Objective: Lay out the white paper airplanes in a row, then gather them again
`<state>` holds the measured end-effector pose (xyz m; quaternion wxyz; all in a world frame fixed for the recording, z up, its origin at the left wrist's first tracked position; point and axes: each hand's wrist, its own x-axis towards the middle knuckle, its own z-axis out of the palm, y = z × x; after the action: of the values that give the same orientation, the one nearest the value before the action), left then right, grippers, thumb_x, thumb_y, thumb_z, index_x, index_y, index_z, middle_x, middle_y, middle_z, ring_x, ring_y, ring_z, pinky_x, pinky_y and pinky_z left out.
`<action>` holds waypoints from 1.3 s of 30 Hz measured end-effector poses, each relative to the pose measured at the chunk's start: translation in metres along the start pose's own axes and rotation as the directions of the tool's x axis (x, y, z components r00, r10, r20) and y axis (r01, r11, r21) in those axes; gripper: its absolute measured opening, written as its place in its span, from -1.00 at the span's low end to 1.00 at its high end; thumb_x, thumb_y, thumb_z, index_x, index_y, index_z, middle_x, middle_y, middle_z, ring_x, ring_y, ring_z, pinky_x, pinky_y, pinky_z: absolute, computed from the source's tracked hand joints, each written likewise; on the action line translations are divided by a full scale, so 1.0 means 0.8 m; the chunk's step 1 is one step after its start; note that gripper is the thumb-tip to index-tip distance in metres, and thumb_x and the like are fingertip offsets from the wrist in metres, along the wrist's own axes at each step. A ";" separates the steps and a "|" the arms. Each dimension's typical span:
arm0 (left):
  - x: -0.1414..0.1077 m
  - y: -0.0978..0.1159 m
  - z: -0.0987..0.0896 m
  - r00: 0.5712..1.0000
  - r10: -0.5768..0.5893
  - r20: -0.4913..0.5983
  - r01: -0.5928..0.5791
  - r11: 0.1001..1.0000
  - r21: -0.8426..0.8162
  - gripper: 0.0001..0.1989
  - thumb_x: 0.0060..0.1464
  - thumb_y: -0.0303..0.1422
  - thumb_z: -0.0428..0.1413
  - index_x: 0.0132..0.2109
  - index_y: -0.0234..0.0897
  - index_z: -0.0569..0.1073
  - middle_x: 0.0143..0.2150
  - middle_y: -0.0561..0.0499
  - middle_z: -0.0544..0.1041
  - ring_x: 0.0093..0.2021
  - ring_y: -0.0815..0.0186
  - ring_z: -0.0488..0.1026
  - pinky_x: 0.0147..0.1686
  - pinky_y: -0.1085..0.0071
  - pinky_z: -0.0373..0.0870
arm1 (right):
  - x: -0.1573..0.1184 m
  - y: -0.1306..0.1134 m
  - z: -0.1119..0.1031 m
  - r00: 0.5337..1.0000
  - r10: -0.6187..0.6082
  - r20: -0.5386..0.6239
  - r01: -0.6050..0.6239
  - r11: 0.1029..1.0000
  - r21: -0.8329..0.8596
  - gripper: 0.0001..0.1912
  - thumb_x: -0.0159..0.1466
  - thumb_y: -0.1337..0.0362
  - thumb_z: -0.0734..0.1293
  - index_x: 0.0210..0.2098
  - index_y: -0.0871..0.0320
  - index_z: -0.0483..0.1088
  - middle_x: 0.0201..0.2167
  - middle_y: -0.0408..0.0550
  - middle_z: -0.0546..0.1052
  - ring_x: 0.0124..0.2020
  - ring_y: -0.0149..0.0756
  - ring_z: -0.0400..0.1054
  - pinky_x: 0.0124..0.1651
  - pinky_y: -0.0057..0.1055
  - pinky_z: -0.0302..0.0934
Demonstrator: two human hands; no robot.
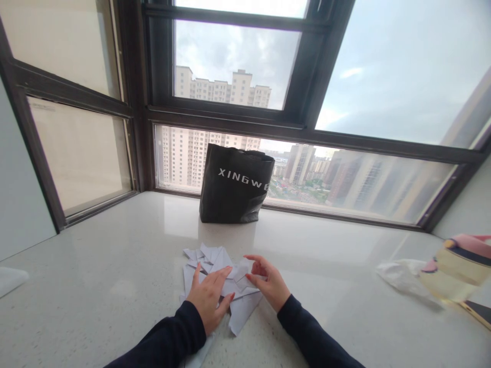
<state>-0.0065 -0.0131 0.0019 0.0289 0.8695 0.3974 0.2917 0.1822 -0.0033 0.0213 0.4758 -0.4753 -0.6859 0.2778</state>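
Several folded white paper pieces (241, 309) lie in a loose pile on the white stone sill, overlapping one another. My left hand (209, 296) rests over the left and middle part of the pile, palm down with its fingers spread. At the pile's right side is my right hand (270, 283), its thumb and index finger apart beside a paper flap (241, 271). Whether those fingertips touch the flap is hard to see. Some of the paper is hidden under my left hand.
A black bag (236, 199) with white lettering stands upright behind the paper, against the window. To the right are a pale yellow container with a pink top (456, 271), a crumpled clear plastic bag (402, 276) and a dark flat object (477, 312). Dark window frames bound the sill.
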 end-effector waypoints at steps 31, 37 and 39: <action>0.007 0.015 -0.008 0.981 -0.059 -0.186 -0.012 0.933 -0.360 -0.63 -0.11 -0.55 -0.14 -0.12 -0.28 0.33 -0.20 -0.08 0.44 -0.15 0.18 0.31 -0.10 0.22 0.20 | 0.070 0.069 -0.096 0.953 0.182 -0.244 -0.226 0.960 -0.165 -0.81 -0.18 0.26 0.35 -0.61 0.12 0.21 -0.74 -0.23 0.35 -0.63 -0.33 0.27 -0.50 -0.39 0.11; 0.006 0.015 -0.007 0.992 -0.044 -0.120 -0.003 0.932 -0.362 -0.66 -0.16 -0.59 -0.14 -0.24 -0.25 0.38 -0.24 -0.06 0.45 -0.18 0.19 0.32 -0.16 0.23 0.22 | 0.066 0.107 -0.094 0.917 0.106 -0.384 -0.255 0.895 -0.365 -0.87 -0.19 0.36 0.32 -0.64 0.10 0.25 -0.74 -0.27 0.23 -0.62 -0.33 0.18 -0.45 -0.37 0.10; 0.006 0.014 -0.007 0.993 -0.037 -0.110 -0.004 0.936 -0.351 -0.67 -0.18 -0.61 -0.14 -0.29 -0.24 0.39 -0.25 -0.05 0.45 -0.19 0.19 0.33 -0.18 0.23 0.23 | 0.062 0.114 -0.093 0.907 0.052 -0.417 -0.234 0.887 -0.399 -0.83 -0.19 0.34 0.33 -0.53 0.12 0.31 -0.68 -0.24 0.23 -0.55 -0.29 0.21 -0.38 -0.33 0.14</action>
<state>0.0005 -0.0185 0.0116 0.1629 0.8289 0.3473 0.4071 0.2809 0.0730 -0.0064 0.4622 -0.6668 -0.5826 0.0489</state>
